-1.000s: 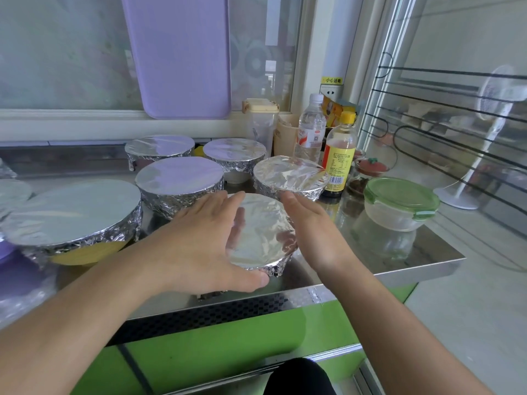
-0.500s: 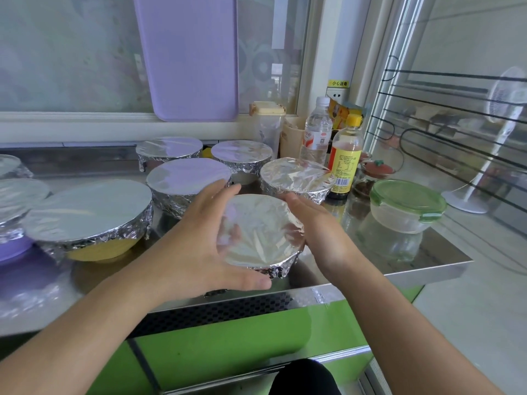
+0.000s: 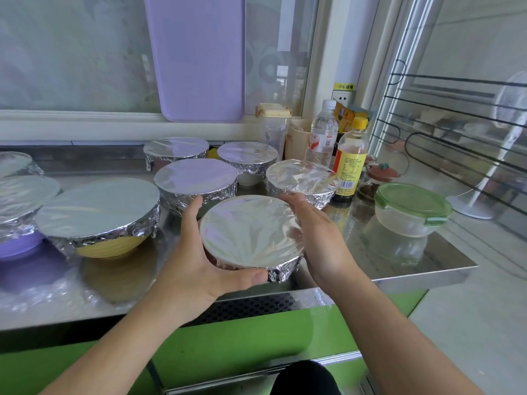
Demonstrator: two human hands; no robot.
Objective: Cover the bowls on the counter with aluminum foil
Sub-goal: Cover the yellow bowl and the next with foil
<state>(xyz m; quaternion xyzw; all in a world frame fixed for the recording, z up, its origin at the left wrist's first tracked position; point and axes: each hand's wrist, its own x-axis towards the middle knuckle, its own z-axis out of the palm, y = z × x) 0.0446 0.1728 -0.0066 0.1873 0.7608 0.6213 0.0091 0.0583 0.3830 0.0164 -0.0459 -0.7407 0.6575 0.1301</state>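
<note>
Steel counter [image 3: 399, 269] holds foiled bowls across mid-frame, and at centre the left hand [image 3: 196, 263] and right hand [image 3: 319, 238] clamp the nearest bowl [image 3: 251, 232], likely crimping its foil tight.

green-lidded container [image 3: 413, 210] | yellow-capped bottle [image 3: 351, 163] | water bottle [image 3: 322, 135] | purple board [image 3: 196, 55]

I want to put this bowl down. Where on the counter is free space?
The counter is bare at the front right corner, before the green-lidded container. A second bare patch lies before the yellow bowl. Behind the held bowl, between left hand and right hand, covered bowls and bottles crowd together.
</note>
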